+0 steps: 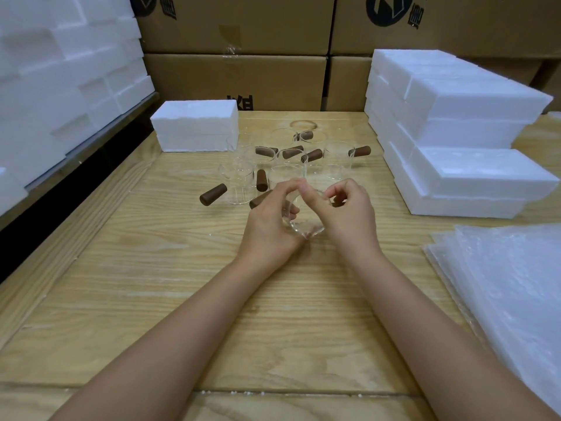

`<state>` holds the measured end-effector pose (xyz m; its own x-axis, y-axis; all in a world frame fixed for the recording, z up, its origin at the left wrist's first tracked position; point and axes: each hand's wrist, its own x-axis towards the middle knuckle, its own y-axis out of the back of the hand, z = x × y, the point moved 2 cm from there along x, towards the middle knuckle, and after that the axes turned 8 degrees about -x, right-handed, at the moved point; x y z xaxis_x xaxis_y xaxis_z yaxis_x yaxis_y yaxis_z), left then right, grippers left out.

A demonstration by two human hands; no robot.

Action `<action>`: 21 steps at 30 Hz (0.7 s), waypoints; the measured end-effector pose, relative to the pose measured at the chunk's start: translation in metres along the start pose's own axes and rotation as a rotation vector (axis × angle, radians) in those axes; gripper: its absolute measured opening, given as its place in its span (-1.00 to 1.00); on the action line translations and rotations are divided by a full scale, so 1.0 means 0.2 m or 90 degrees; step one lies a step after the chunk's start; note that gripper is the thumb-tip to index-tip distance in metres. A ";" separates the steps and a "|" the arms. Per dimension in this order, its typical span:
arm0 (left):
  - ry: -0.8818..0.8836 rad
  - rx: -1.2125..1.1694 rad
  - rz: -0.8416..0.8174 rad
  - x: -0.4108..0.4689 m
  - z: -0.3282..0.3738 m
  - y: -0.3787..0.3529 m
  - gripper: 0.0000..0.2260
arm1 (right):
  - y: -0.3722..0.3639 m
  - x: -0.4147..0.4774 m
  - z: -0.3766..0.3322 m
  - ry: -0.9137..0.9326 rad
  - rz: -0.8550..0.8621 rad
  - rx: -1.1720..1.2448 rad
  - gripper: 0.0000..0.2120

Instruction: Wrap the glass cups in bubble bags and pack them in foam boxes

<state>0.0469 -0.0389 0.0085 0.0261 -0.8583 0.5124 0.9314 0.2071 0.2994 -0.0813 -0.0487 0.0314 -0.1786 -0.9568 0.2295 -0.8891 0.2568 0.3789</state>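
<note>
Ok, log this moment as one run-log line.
stage: cup in hands, unwrapped | left hand: grips glass cup | right hand: grips same cup | bubble bags: stacked right, untouched | foam boxes: stacked right

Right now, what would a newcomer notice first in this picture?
First, the left hand and right hand holding one glass cup at the middle of the wooden table. Behind them stands a cluster of glass cups with brown handles. White foam boxes are stacked at the right, bubble bags at the near right.
</note>
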 end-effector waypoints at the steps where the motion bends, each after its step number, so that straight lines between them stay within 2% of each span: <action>1: 0.002 0.003 0.001 0.00 0.00 0.00 -0.41 | -0.01 -0.01 -0.01 0.004 -0.002 -0.023 -0.58; 4: 0.023 0.005 0.016 0.00 -0.02 0.00 -0.39 | -0.02 -0.03 -0.02 0.023 -0.027 -0.072 -0.48; 6: 0.031 0.000 0.031 0.00 -0.03 0.01 -0.37 | -0.02 -0.02 -0.01 0.056 -0.043 -0.076 -0.49; 10: 0.049 -0.061 0.026 0.00 -0.01 0.02 -0.38 | 0.04 0.02 0.03 0.105 -0.041 0.165 -0.86; 12: 0.059 -0.087 0.023 0.00 0.00 0.01 -0.40 | 0.06 0.04 0.06 0.092 -0.072 0.318 -0.94; 14: 0.079 -0.127 0.027 0.00 0.00 0.01 -0.41 | 0.06 0.05 0.06 0.082 -0.130 0.426 -0.89; 17: 0.105 -0.180 0.025 0.00 -0.01 0.02 -0.33 | 0.05 0.05 0.05 0.081 -0.158 0.444 -0.88; 21: 0.061 -0.202 -0.005 -0.01 0.01 0.02 -0.11 | 0.06 0.05 0.04 0.075 -0.109 0.430 -0.91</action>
<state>0.0505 -0.0362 0.0102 0.0391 -0.9025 0.4289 0.9979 0.0573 0.0295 -0.0969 -0.0571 0.0320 -0.0006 -0.9452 0.3265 -0.9744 -0.0729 -0.2128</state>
